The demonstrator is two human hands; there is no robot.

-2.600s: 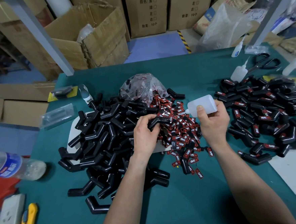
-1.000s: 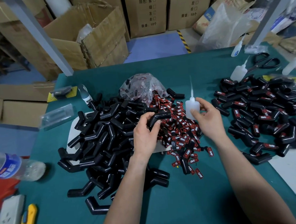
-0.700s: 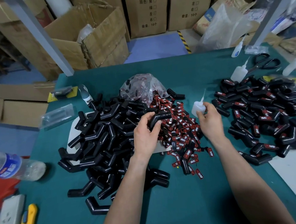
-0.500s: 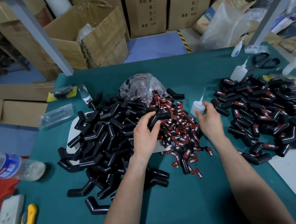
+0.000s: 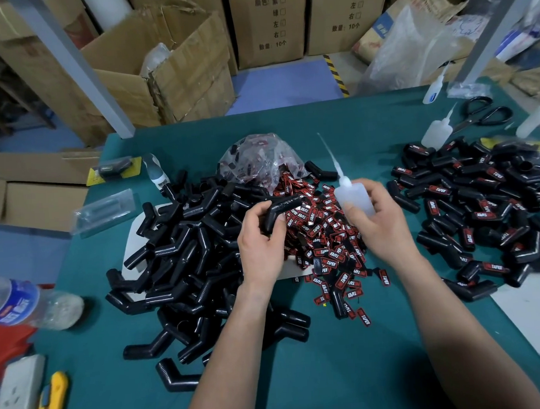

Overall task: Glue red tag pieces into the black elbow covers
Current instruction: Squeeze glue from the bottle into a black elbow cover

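My left hand (image 5: pixel 260 243) grips one black elbow cover (image 5: pixel 280 208) above the heap of red tag pieces (image 5: pixel 323 235) in the middle of the green table (image 5: pixel 321 366). My right hand (image 5: pixel 380 225) holds a white glue bottle (image 5: pixel 353 197) upright, its long thin nozzle tilted up and to the left. A big pile of bare black elbow covers (image 5: pixel 183 258) lies to the left. A pile of elbow covers with red tags (image 5: pixel 486 208) lies to the right.
A clear bag of tags (image 5: pixel 259 158) sits behind the red heap. Spare glue bottles (image 5: pixel 437 132) and scissors (image 5: pixel 483 114) lie at the back right. A water bottle (image 5: pixel 23 301), a power strip (image 5: pixel 16 404) and a yellow knife (image 5: pixel 52 404) are at the left edge. Cardboard boxes stand beyond the table.
My right hand turned the glue bottle from lying sideways to upright and now holds it closer to the elbow cover. My left hand has kept the same cover.
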